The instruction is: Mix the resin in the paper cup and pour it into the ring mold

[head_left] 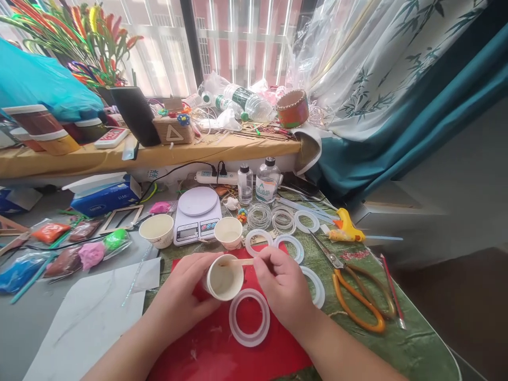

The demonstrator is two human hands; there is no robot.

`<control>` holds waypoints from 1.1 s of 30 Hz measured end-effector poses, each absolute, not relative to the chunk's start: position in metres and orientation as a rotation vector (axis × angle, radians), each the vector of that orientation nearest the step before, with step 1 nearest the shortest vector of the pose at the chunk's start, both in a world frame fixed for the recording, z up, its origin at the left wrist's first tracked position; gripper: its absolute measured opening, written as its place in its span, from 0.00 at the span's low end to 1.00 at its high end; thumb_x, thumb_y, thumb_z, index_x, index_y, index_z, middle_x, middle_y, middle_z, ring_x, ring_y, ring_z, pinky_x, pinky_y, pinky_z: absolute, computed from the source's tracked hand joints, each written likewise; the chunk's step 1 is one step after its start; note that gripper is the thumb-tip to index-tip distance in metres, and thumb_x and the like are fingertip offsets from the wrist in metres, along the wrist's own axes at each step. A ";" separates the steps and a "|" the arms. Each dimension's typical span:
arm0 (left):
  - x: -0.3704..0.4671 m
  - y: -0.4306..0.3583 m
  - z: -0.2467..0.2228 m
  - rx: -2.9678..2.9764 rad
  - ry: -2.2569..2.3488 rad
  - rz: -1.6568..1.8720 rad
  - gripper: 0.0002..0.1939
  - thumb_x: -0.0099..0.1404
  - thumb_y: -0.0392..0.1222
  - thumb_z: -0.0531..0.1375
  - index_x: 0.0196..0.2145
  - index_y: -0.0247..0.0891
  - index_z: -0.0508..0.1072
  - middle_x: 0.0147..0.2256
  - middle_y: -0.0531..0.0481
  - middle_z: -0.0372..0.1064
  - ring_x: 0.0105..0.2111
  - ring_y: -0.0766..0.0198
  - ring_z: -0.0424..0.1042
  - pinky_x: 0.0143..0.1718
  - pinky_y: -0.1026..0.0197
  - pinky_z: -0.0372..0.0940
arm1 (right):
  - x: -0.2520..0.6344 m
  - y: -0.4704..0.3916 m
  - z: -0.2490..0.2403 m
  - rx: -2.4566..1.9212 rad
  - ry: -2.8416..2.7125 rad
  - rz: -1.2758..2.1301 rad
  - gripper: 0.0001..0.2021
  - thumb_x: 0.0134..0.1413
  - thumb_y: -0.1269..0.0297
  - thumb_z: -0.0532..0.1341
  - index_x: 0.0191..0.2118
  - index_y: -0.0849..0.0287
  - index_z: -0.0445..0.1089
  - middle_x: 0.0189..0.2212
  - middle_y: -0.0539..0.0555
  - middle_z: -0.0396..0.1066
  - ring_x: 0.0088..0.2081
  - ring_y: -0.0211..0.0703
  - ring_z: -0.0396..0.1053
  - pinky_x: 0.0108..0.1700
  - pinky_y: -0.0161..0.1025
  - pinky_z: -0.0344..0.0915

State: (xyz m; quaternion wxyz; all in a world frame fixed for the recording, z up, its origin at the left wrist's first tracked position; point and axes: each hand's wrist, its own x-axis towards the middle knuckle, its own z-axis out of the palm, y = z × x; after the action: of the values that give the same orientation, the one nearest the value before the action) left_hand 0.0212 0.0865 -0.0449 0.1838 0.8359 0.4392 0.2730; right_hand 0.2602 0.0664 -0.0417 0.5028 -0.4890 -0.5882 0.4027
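My left hand (190,288) is wrapped round a white paper cup (225,280), which is tilted so that its inside faces me. Between the fingertips of my right hand (286,283) is a flat wooden stick (243,262), its far end reaching into the cup. What the cup contains is hard to make out. Just below lies a translucent ring mould (234,320) on a red sheet (222,354). More ring moulds (260,233) lie beyond and to the right of my right hand. Two other paper cups (228,225) stand behind.
A kitchen scale (197,211) and two clear bottles (267,182) stand at the back. To the right are orange-handled scissors (357,307), a yellow glue gun (345,227) and a red pencil (391,288). Bagged coloured clay (93,254) lies left. A cluttered sill (222,148) runs behind.
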 end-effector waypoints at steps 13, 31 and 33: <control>0.023 0.086 -0.042 2.327 1.224 0.761 0.26 0.67 0.44 0.67 0.61 0.54 0.71 0.56 0.50 0.78 0.55 0.49 0.77 0.55 0.51 0.70 | 0.259 0.064 -0.040 -1.206 -1.241 1.120 0.14 0.71 0.55 0.57 0.32 0.56 0.66 0.25 0.46 0.62 0.28 0.40 0.60 0.33 0.38 0.59; 0.024 0.087 -0.040 2.337 1.220 0.736 0.26 0.67 0.44 0.67 0.62 0.53 0.71 0.56 0.49 0.79 0.55 0.48 0.78 0.55 0.50 0.71 | 0.260 0.069 -0.049 -1.131 -0.951 1.403 0.15 0.69 0.52 0.61 0.33 0.55 0.63 0.21 0.40 0.51 0.24 0.36 0.45 0.28 0.37 0.45; 0.024 0.087 -0.040 2.328 1.232 0.720 0.26 0.67 0.46 0.68 0.62 0.53 0.72 0.56 0.49 0.79 0.55 0.48 0.78 0.55 0.50 0.72 | 0.261 0.069 -0.047 -1.122 -0.944 1.398 0.14 0.69 0.53 0.61 0.33 0.55 0.63 0.21 0.40 0.50 0.24 0.36 0.45 0.28 0.37 0.45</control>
State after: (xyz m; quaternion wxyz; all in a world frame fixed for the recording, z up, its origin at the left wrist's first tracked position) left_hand 0.0242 0.0868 -0.0404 0.2042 0.8346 0.4417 0.2582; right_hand 0.2614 0.0686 -0.0473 0.5291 -0.4700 -0.3955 0.5855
